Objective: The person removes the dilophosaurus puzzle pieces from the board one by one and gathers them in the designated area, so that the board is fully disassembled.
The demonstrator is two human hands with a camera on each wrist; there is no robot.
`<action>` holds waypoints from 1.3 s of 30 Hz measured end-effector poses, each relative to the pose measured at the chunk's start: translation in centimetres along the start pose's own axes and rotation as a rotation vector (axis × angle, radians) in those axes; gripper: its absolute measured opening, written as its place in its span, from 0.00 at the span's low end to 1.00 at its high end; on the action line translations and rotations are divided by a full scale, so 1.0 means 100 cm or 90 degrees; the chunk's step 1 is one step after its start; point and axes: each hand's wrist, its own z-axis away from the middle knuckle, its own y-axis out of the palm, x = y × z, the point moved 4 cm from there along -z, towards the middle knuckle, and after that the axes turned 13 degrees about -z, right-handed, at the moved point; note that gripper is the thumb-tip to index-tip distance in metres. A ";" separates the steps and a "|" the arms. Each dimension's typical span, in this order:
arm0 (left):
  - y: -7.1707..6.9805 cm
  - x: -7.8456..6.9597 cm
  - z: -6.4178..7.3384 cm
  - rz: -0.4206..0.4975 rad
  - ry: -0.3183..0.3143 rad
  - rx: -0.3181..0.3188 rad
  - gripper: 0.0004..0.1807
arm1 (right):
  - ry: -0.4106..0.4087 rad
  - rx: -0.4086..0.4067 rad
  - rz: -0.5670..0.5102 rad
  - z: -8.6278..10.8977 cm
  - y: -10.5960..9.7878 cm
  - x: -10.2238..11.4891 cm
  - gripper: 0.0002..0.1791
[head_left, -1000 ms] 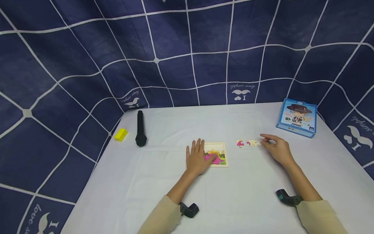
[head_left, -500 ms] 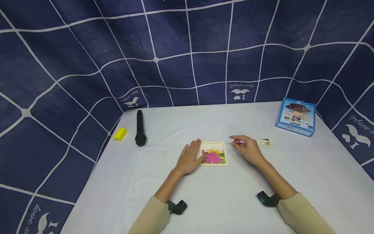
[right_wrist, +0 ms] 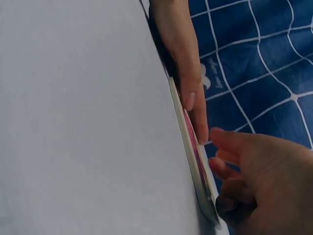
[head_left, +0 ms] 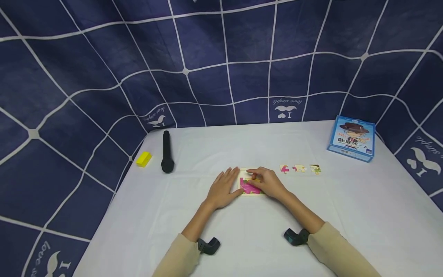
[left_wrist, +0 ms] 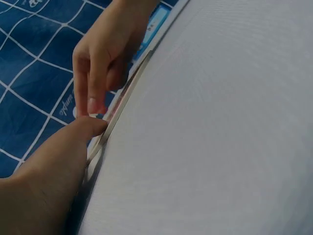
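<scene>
A small jigsaw puzzle in a pale square frame (head_left: 253,196) lies on the table, showing a pink figure; a bare pale strip runs along its far side. My left hand (head_left: 220,189) lies flat with straight fingers along the frame's left edge, its thumb at the front-left part. Over the puzzle, my right hand (head_left: 270,184) reaches in from the right with bent fingers; whether a piece is between its fingertips is hidden. Three loose puzzle pieces, a pink one (head_left: 284,168), a pale one (head_left: 299,168) and a dark-topped one (head_left: 315,169), lie right of the frame.
A black microphone (head_left: 167,152) and a yellow block (head_left: 143,159) lie at the left. At the back right is a blue box (head_left: 352,138) with a cartoon figure. A dark blue gridded cloth (head_left: 249,84) hangs behind the white-covered table (head_left: 256,238).
My right hand has come left from beside the dark-topped piece, past the other loose pieces, to the puzzle. My left hand has slid left off the picture to the frame's edge.
</scene>
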 end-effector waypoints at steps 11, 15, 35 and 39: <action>0.000 0.001 0.001 -0.008 -0.004 0.017 0.41 | 0.013 0.043 0.042 0.002 0.007 -0.001 0.21; 0.001 0.001 0.000 -0.010 -0.004 0.023 0.41 | 0.008 0.041 0.046 0.002 0.007 -0.001 0.18; 0.001 0.001 0.000 -0.002 0.000 0.014 0.41 | -0.042 -0.001 -0.030 0.002 0.007 -0.004 0.15; 0.002 0.001 0.000 0.001 0.002 0.012 0.41 | -0.041 0.004 -0.057 0.004 0.008 -0.006 0.15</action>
